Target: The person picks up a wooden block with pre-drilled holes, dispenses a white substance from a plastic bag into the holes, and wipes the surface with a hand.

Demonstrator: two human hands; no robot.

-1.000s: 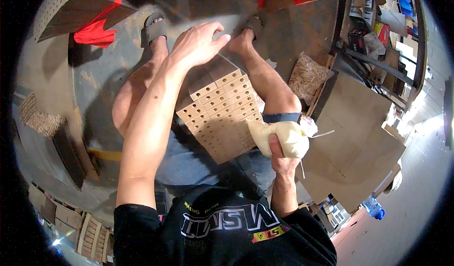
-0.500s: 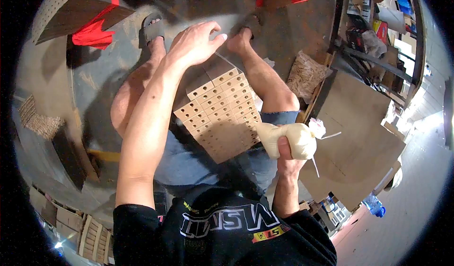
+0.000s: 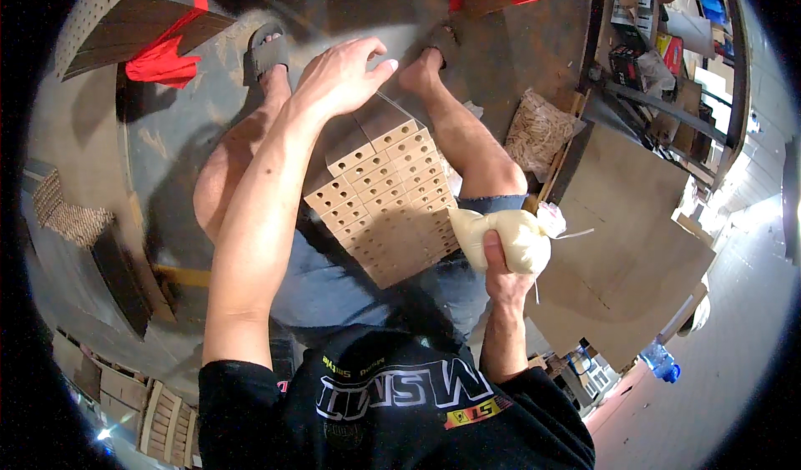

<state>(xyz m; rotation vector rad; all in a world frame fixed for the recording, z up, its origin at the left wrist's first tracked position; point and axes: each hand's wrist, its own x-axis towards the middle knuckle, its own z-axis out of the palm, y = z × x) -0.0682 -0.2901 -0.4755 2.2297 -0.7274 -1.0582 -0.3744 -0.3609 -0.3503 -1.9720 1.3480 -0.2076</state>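
A stack of wooden boards (image 3: 388,232) stands between my knees, its near ends facing me with rows of drilled round holes. My right hand (image 3: 506,278) grips a plump squeeze bag of cream-coloured paste (image 3: 517,243), thumb across its side. The bag's knotted end with a loose white tie is on the right; its narrow tip points left, close to the right edge of the drilled ends. Over the far part of the stack hovers my left hand (image 3: 344,76), thumb and forefinger apart and nothing visible between them. Its other fingers are partly hidden.
A clear bag of small wooden dowels (image 3: 542,132) lies beyond my right knee, near a large brown board (image 3: 617,228). Board stacks tied with red cloth (image 3: 164,61) stand ahead. More boards (image 3: 83,261) are at the left, and a cluttered shelf (image 3: 667,94) is at the right.
My right hand has shifted slightly left and away from me with the paste bag, bringing its tip nearer the drilled ends. My left hand has hardly moved.
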